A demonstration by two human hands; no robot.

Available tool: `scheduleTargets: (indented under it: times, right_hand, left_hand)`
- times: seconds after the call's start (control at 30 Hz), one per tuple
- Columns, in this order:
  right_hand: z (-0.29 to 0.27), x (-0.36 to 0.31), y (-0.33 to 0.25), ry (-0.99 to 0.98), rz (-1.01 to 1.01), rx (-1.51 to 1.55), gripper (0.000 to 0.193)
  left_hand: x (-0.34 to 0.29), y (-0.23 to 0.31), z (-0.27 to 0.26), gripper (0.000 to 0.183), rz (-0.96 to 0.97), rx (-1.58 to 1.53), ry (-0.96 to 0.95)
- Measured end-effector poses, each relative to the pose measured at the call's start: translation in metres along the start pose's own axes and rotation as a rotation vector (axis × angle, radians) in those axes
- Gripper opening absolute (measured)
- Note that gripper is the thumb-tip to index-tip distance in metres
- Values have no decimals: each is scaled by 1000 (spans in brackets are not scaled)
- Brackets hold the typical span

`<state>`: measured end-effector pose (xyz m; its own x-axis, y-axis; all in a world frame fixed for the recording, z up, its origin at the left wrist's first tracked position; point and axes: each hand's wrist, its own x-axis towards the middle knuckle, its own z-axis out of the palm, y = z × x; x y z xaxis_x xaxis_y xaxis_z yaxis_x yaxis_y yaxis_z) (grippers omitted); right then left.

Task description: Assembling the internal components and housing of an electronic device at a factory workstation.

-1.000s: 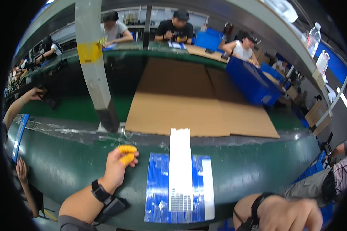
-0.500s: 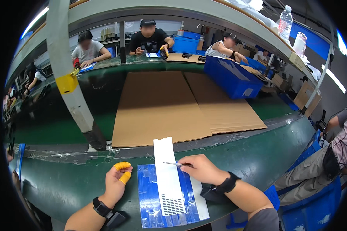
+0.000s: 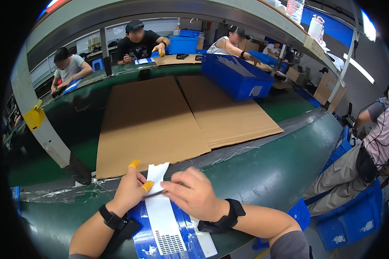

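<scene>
Listing remotely, I note: right hand pinching slim dark tool across white paper strip; strip over glossy blue board on green worktop; left hand at strip's edge, fingers' grip unclear.

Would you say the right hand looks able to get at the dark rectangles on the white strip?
Probably yes: the dark rectangles lie uncovered on the white strip, and nothing visible blocks the right hand.
</scene>
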<state>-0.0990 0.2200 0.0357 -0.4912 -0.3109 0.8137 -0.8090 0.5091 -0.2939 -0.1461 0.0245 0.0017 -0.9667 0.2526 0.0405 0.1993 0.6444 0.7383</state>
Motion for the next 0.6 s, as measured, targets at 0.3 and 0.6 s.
scheduleTargets:
  times: [0.3, 0.6]
  right_hand:
    - [37, -28, 25, 0, 688, 709, 10]
    - [33, 6, 23, 207, 76, 68, 11]
  left_hand:
    - [-5, -24, 11, 46, 62, -941, 4]
    - [-12, -45, -6, 56, 57, -648, 126]
